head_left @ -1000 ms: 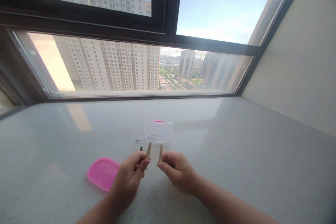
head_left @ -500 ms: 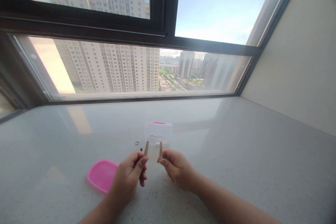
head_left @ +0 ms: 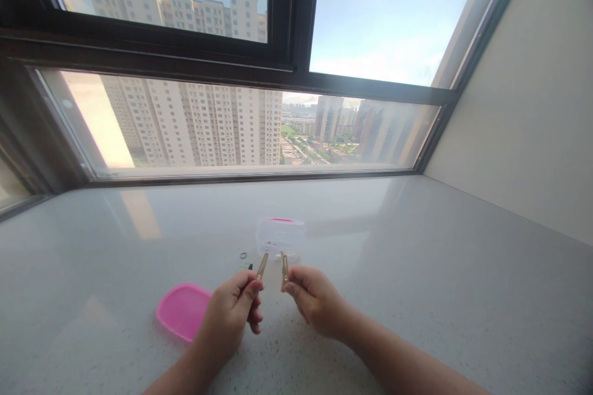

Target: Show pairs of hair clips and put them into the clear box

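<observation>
My left hand (head_left: 230,308) pinches a slim beige-gold hair clip (head_left: 262,264) between thumb and fingers, its narrow end pointing up and away from me. A similar clip (head_left: 285,266) stands nearly upright in the pinch of my right hand (head_left: 315,301). The two clips are close together but apart, just in front of a clear plastic box (head_left: 280,233). Inside or behind the box wall, small dark items show too faintly to name. Left of the box lies a small dark ring (head_left: 243,255), with a small black item (head_left: 251,266) partly hidden behind my left hand.
A pink lid (head_left: 181,312) lies on the speckled white sill (head_left: 417,296), partly covered by my left hand and forearm. Beyond the sill is a dark-framed window (head_left: 222,179). A pale wall (head_left: 523,136) rises at the right.
Both clips have turned slightly in my fingers, the left one leaning more to the right and the right one showing more of its face. The view has shifted a little.
</observation>
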Demonstrator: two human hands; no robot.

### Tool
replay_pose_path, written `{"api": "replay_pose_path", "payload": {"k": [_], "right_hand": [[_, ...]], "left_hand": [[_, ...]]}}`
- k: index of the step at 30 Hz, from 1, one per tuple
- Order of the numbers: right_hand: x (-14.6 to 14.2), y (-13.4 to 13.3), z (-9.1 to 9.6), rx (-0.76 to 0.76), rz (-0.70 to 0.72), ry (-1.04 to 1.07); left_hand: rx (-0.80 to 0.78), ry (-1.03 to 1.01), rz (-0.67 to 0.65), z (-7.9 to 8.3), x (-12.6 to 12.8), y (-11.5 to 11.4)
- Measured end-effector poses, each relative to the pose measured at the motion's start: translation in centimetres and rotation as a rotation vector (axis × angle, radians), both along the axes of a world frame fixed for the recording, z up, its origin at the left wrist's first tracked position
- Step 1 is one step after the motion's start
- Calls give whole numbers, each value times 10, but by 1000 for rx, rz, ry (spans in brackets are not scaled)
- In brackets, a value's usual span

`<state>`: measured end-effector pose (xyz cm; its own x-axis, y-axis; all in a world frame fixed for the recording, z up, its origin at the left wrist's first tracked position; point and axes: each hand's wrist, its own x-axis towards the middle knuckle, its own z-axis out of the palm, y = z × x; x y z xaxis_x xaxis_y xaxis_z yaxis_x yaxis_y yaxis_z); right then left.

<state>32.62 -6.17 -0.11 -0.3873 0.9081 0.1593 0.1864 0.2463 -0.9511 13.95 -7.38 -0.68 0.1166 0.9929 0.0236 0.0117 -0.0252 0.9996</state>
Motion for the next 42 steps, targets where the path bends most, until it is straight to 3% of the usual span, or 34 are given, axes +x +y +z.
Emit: {"api": "replay_pose_path", "payload": {"k": [9,17,26,42], "right_hand": [[0,-3,3,-32,-19,20],[-1,-3,-2,-32,24,2],[-3,0,-4,-73,7,83],[-2,-1,-9,-85,25,85]], "left_hand": [[-46,-42,43,8,2,1],[-27,-56,33,3,0,6],[66,147,-5,1,-2,1],[156,263,24,8,-4,0]]}}
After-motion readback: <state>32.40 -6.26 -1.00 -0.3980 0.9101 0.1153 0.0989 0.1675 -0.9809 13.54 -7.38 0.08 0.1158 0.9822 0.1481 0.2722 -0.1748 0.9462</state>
